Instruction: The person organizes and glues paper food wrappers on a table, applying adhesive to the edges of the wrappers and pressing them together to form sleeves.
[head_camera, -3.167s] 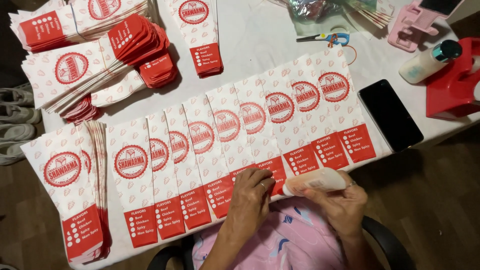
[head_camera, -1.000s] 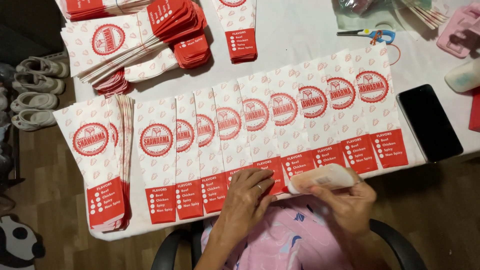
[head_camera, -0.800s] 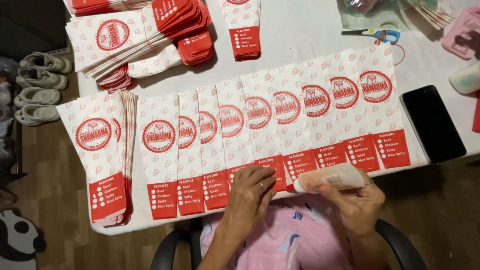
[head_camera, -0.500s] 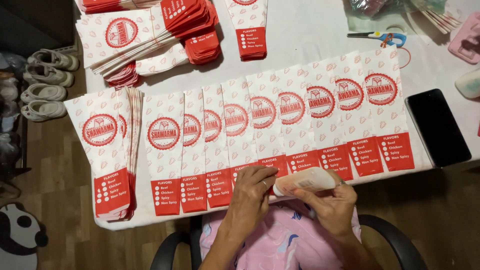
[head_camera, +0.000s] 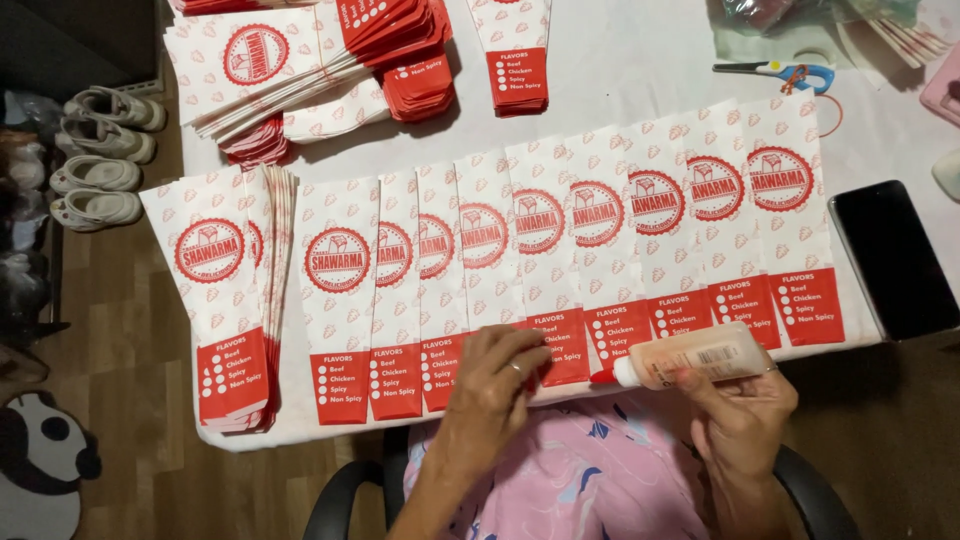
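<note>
White table (head_camera: 640, 70) fills most of frame; wood floor left, shoes (head_camera: 100, 160) at upper left edge. Row of red-and-white paper sleeves (head_camera: 600, 250) overlaps across centre, loose stack (head_camera: 235, 300) at its left end, more piles (head_camera: 310, 70) upper left. Left hand (head_camera: 495, 385), lower centre, fingers curled, pressing a sleeve's red bottom flap. Right hand (head_camera: 735, 415), lower right, fingers wrapped around glue bottle (head_camera: 690, 355), red nozzle at the flap edge. Black phone (head_camera: 895, 260) right; scissors (head_camera: 775, 72) upper right.
</note>
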